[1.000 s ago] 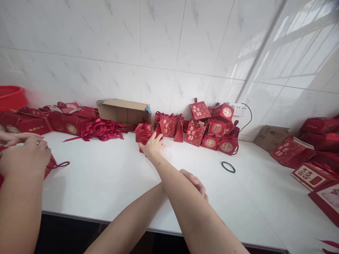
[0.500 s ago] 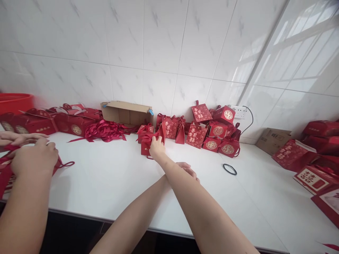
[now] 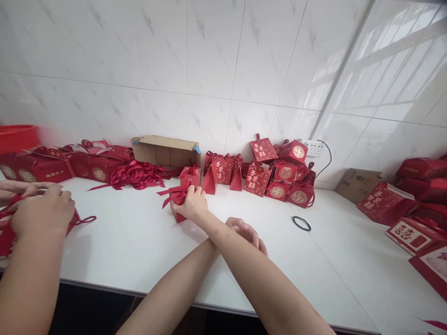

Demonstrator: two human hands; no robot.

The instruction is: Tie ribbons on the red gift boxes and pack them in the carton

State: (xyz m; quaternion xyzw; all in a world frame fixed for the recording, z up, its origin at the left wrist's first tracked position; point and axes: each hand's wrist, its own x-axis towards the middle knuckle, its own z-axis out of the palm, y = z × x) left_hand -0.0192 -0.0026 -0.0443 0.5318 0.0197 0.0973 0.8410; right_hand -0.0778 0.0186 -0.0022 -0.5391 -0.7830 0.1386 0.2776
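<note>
White tabletop point(image 3: 125, 251) spreads below the right hand point(image 3: 193, 203) and left hand point(image 3: 248, 234). Beyond the right hand stands an open cardboard box point(image 3: 157, 153), with tangled red ribbons point(image 3: 136, 174) to its left. The left hand, fingers half curled, sits partly behind the right forearm point(image 3: 244, 260) — whether it holds anything cannot be told. The right hand's fingers clasp a small bow-topped red box point(image 3: 179, 217). Right of the left hand lies a black ring point(image 3: 309, 228).

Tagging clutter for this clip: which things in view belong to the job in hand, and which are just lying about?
Likely in the job:
bow-topped red box, held in the right hand
ribbon pile
stacked red boxes

Probably just lying about:
black ring
brown carton at right
</note>
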